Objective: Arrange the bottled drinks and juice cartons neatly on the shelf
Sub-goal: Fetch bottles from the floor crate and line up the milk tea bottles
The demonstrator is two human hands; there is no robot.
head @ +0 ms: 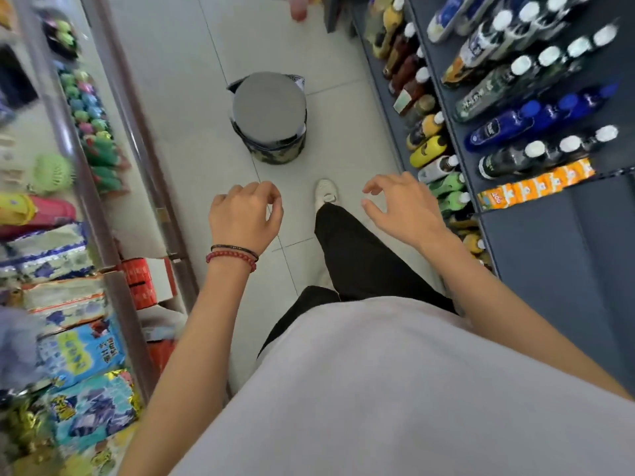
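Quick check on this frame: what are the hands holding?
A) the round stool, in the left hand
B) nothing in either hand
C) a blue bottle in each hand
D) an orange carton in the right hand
B: the left hand and right hand hang over the floor with loosely curled fingers and hold nothing. The orange juice cartons sit in a row on the shelf.
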